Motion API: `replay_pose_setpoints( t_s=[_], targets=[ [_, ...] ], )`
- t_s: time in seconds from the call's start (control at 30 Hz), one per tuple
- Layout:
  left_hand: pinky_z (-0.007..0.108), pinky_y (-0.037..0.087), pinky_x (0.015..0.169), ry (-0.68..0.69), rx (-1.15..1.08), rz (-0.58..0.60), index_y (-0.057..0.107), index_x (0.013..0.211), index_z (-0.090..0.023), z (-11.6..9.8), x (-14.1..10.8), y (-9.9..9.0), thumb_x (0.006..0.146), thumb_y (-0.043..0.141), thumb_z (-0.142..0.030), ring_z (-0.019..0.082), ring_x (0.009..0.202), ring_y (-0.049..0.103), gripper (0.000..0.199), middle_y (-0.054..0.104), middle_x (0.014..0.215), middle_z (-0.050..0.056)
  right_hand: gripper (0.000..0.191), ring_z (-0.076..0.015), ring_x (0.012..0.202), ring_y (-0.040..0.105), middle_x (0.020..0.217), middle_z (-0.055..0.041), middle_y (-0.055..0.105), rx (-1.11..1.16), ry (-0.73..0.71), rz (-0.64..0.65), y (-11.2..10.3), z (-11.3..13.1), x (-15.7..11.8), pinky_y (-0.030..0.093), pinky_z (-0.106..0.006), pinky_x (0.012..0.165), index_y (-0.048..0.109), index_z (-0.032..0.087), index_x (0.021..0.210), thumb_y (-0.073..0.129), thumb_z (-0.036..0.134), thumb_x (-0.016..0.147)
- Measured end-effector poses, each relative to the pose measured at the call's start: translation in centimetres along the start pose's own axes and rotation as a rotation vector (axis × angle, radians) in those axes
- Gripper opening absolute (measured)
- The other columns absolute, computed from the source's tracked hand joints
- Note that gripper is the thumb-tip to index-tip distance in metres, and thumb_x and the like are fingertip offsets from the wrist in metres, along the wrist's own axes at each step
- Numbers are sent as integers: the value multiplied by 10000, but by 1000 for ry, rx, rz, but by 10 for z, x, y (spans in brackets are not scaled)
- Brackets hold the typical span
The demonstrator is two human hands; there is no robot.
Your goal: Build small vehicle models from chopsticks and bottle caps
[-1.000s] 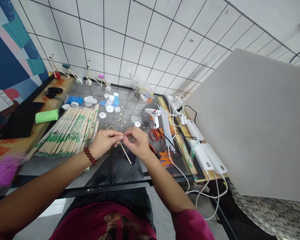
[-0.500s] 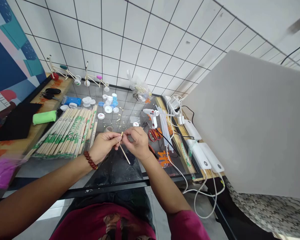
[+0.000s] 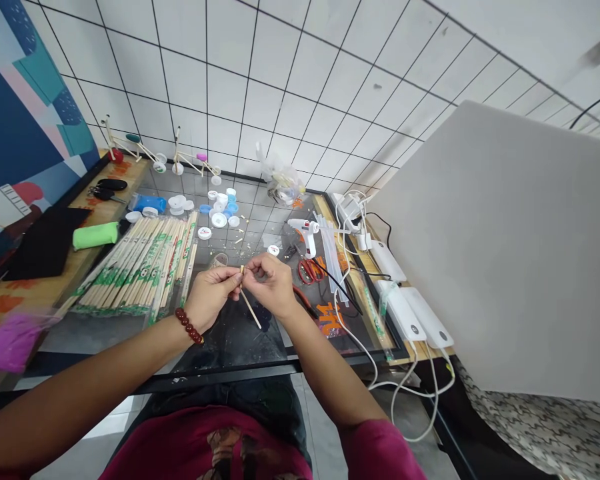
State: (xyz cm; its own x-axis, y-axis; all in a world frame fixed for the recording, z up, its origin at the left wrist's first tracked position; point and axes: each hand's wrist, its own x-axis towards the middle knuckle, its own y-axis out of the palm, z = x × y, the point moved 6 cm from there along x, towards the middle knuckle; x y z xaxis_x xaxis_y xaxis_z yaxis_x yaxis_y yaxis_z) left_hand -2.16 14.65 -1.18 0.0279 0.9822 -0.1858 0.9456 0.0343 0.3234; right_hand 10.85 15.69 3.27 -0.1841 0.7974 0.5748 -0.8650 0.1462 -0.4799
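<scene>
In the head view my left hand (image 3: 211, 292) is closed in a pinch on a thin wooden chopstick (image 3: 251, 309). Its lower end slants down to the right over the dark tabletop. A short pale wooden tip (image 3: 241, 269) shows between the fingertips of both hands. Whether this tip and the chopstick are one piece is hidden by the fingers. Right against it, my right hand (image 3: 271, 283) pinches with thumb and forefinger close to the tip. Just left of my left hand lie several chopsticks in printed clear wrappers (image 3: 130, 273).
Bottle caps (image 3: 220, 213) and wood scraps lie behind my hands. To the right are a white glue gun (image 3: 305, 233), red-handled scissors (image 3: 309, 271), glue sticks (image 3: 333, 260) and cables by white power strips (image 3: 403, 310). Two small stick-and-cap tricycles (image 3: 190, 160) stand at the back wall.
The view has shifted slightly. My right fingers have drawn in lower and closer to the wooden tip; my left hand keeps its pinch.
</scene>
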Motion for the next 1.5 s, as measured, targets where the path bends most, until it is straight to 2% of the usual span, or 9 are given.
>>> replay_pose_setpoints(
  t_s=[0.17,0.33,0.53,0.63,0.8,0.97,1.1,1.3,1.5],
  targets=[
    [210,362,475,37,29,38,763,740,-139,-9,7,-2,614,860,-361,63,479,464,274,660,655,24,154,-165,807,619,860,-38,643,-208,111,120,-33,-8,-10,495,-286,753,635,192,850,614,322,930],
    [194,377,494,-6,7,65,773,842,-131,-12,10,-6,662,846,-287,58,512,469,249,657,707,30,528,-320,1007,630,1090,-166,636,-749,383,398,-70,-35,-54,490,-420,865,610,140,1080,821,497,753],
    [157,397,472,-235,-169,151,756,889,-75,-10,3,1,732,777,-124,63,529,495,166,619,661,36,329,-275,977,640,1078,-156,650,-739,520,473,-70,-43,-67,467,-347,809,555,134,1084,676,347,864],
    [134,400,462,-305,-231,170,742,884,-57,-13,1,3,780,714,-61,49,520,496,107,608,663,39,215,-181,727,598,809,-37,619,-404,700,436,-75,-50,-66,416,-276,639,541,178,896,616,376,860],
    [124,410,436,-351,-247,173,728,856,-54,-12,0,2,800,692,-32,48,497,510,70,616,656,50,435,-55,495,346,606,67,486,530,1009,353,-65,-44,-84,263,-190,473,419,207,650,793,429,634],
    [125,432,438,-341,-264,167,711,834,-64,-11,1,1,801,690,-25,52,490,530,56,636,658,54,414,-37,534,263,841,5,609,1209,1056,332,-35,0,-87,212,-135,426,595,196,918,837,272,591],
    [117,423,426,-343,-282,154,706,859,-67,-15,2,0,816,657,-11,45,476,520,86,635,651,44,301,-47,530,188,805,17,543,1422,1100,361,-24,21,-85,133,-101,395,602,213,935,750,232,674],
    [120,421,402,-363,-251,165,706,849,-53,-20,-2,2,830,650,-21,47,449,520,67,631,623,49,533,-114,687,465,938,-42,617,1246,1030,307,-20,18,-87,419,-190,534,660,212,999,540,130,486],
    [102,380,359,-438,-266,187,703,824,-53,-16,-5,3,823,649,-13,38,414,503,67,638,606,57,681,-244,1058,576,1135,-59,612,482,740,364,-32,16,-78,507,-372,895,718,250,1110,523,129,469]
  ],
)
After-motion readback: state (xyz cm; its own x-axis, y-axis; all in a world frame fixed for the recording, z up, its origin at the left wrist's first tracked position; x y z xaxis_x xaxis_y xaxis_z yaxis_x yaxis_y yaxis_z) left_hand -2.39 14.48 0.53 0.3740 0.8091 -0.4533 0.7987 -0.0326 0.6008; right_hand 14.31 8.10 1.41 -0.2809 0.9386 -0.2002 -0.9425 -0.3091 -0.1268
